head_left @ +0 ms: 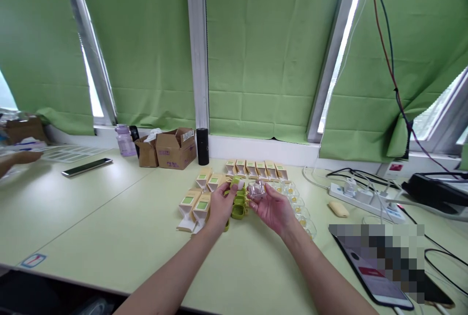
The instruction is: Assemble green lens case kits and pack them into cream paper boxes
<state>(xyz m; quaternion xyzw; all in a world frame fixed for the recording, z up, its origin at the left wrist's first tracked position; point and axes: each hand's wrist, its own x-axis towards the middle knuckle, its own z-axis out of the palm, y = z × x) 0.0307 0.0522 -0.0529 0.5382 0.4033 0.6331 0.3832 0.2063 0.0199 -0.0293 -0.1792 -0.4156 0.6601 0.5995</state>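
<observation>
My left hand is closed, thumb and fingers pinching a small green case. Close to its right, my right hand grips a clear plastic shell by its edge. Below and between the hands, more green cases stand on the table, partly covered by my left hand. Several clear plastic shells with yellow centres lie in a row just right of my right hand. Small open tan boxes with green labels stand left of my left hand, and a row of similar boxes lines the back.
Cardboard boxes, a black bottle and a purple bottle stand at the back left. At right are a power strip with cables and a tablet. Another person's hand is at far left.
</observation>
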